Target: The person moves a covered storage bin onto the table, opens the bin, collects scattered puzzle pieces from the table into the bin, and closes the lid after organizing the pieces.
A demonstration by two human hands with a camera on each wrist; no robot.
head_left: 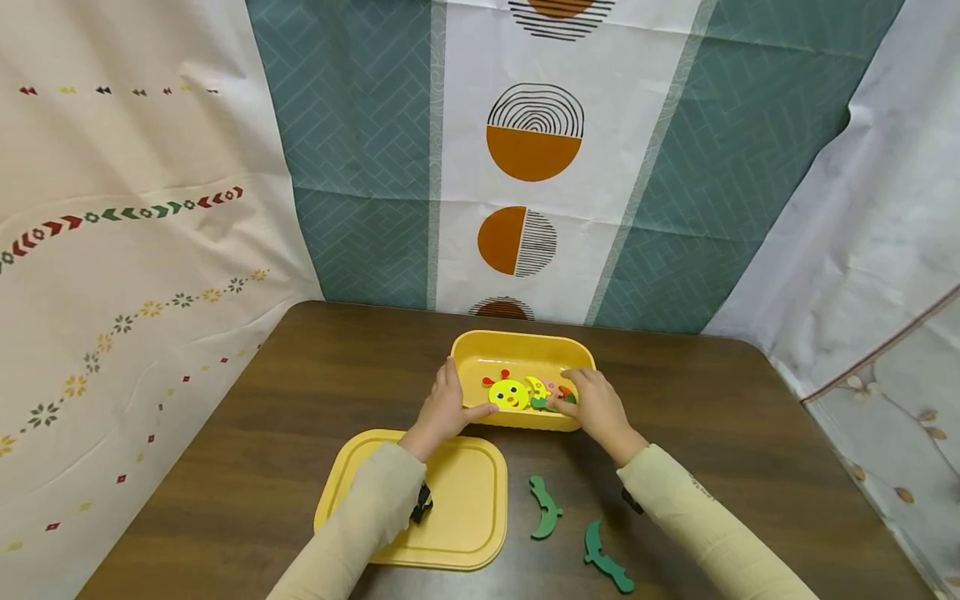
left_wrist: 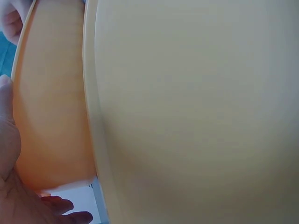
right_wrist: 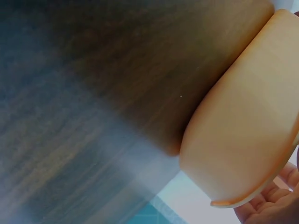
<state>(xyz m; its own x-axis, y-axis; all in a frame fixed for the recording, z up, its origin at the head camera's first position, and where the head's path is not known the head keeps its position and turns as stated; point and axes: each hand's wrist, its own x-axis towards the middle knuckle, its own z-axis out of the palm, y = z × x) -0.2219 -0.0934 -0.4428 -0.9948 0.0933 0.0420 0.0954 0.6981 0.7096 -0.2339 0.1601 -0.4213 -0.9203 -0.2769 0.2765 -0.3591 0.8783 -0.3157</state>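
Observation:
A yellow box (head_left: 517,421) stands on the table, with a smiling yellow caterpillar-head piece (head_left: 508,395), a yellow crescent piece (head_left: 537,386) and other small coloured pieces inside. My left hand (head_left: 442,404) holds the box's near left corner, thumb along the front rim and fingers on the left side. Over the near right corner, my right hand (head_left: 597,408) reaches past the rim, thumb and fingers spread above the pieces. No piece shows clearly between them. In the right wrist view its fingers (right_wrist: 271,196) lie partly behind the rim.
The yellow lid (head_left: 457,508) lies in front of the box, partly under my left forearm. Two green curved pieces, one nearer the box (head_left: 547,507) and one closer to me (head_left: 603,560), rest on the brown table (head_left: 712,417). Patterned cloths hang around it.

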